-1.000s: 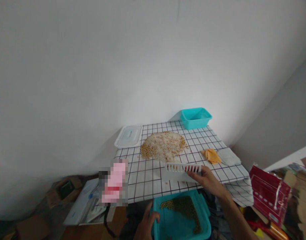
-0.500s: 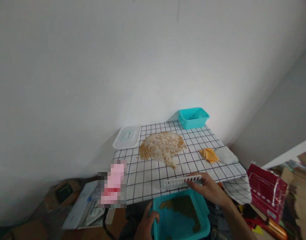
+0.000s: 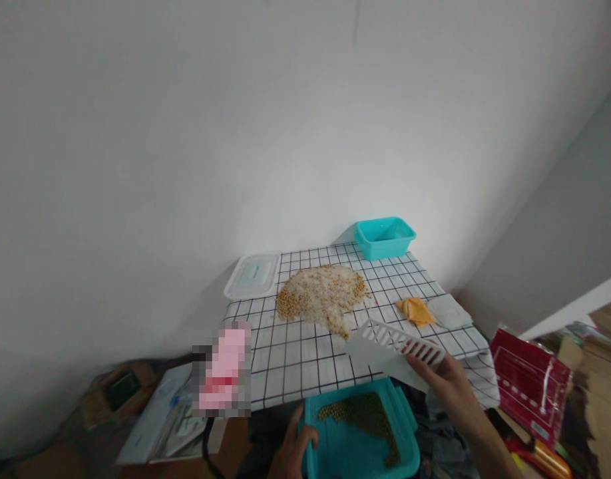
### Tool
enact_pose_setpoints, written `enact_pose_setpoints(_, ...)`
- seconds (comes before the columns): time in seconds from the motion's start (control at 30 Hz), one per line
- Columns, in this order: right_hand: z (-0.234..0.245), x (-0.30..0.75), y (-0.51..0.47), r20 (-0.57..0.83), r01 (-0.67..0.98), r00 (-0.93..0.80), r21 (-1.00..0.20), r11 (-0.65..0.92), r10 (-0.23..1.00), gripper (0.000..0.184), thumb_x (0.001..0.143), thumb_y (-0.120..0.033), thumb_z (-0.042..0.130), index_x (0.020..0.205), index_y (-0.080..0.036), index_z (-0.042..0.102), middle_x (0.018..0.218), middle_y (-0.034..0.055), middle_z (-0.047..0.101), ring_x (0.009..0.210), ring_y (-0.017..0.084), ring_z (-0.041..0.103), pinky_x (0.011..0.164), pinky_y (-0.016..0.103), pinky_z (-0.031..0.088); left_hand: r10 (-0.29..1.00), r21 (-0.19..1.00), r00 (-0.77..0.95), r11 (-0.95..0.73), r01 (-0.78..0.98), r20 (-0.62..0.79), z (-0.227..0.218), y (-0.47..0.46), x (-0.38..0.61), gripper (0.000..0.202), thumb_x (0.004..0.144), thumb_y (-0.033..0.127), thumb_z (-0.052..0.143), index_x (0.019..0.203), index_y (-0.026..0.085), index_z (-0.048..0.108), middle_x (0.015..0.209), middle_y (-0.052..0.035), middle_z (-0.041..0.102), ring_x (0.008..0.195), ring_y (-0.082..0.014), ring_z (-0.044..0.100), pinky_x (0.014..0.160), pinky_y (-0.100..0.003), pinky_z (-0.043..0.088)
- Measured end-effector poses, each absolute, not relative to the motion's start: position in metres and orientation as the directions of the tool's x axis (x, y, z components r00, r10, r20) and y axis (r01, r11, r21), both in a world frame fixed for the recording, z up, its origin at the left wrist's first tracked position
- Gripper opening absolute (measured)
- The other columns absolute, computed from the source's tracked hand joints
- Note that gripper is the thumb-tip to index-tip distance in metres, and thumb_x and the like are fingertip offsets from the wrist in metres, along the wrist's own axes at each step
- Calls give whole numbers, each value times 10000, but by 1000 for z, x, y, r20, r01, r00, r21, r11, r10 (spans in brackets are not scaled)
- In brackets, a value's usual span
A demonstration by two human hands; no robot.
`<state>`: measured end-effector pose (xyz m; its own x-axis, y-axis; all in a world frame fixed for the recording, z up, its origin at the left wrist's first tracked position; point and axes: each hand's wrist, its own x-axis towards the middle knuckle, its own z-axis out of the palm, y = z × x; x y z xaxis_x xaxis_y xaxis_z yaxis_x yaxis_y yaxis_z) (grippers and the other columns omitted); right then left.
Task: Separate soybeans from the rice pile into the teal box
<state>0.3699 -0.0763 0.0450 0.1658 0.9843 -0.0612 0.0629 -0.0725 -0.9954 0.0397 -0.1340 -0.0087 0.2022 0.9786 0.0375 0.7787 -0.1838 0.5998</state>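
R hand [image 3: 451,386] clamped slotted wht panel [image 3: 380,350], L hand [image 3: 290,451] clamped teal bin's [image 3: 348,449] rim; holding bin level prob. helped.

At the lower right of the frame I have the right hand [image 3: 450,384] gripping a white slotted piece [image 3: 383,356], tilted over the near part of the checked surface [image 3: 290,369]. At bottom centre, my left hand [image 3: 293,446] clasps the left rim of a teal tray [image 3: 340,456] holding small beans [image 3: 373,416], mostly dark green. Mid-frame I see a spread pile [image 3: 323,293] of yellowish and white grains. A whitish lid [image 3: 254,276] lies left of it, a teal tub [image 3: 385,249] stands upper right of it, and an orange cloth [image 3: 415,311] sits farther right.
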Motion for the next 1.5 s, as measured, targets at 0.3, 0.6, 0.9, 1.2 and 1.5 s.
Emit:
enact_pose_setpoints(0.3,36,381,-60,95,230,177,-972,52,980,450,903,-517,655,1217,-201,713,1261,110,717,1172,328,648,1054,457,477,973,647,216,-217,731,82,-42,-137,39,442,723,626,704,815,237,516,1463,-119,556,690,-128,687,706,-232,561)
enact_pose_setpoints(0.6,36,365,-40,117,289,66,-953,94,991,469,941,-502,599,1270,-181,696,1261,119,709,1198,331,620,1055,460,467,965,707,263,-176,685,-16,-54,-137,26,428,785,628,662,848,228,524,1534,-135,476,759,-144,706,685,-247,558)
enact_pose_setpoints(0.9,30,368,-39,88,269,32,-960,76,996,426,959,-449,600,1287,-187,671,1279,102,697,1186,300,622,1044,425,473,975,739,217,-182,649,49,-67,-140,27,434,741,603,700,855,222,527,1510,-152,475,1011,-227,716,795,-282,553)
enact_pose_setpoints(1.2,34,362,-42,96,262,-32,-960,101,995,385,975,-452,579,1276,-234,678,1248,80,711,1132,287,648,996,402,498,972,775,231,-176,607,40,-55,-137,30,336,721,437,729,850,234,495,1487,-113,500,858,-184,705,757,-266,549)
enact_pose_setpoints(1.5,43,355,-48,66,299,-62,-951,82,996,390,979,-477,559,1233,-211,691,1261,93,705,1135,291,652,1004,411,496,974,753,220,-186,631,56,-49,-138,34,280,686,277,718,854,234,497,1508,-98,476,987,-215,698,814,-273,552)
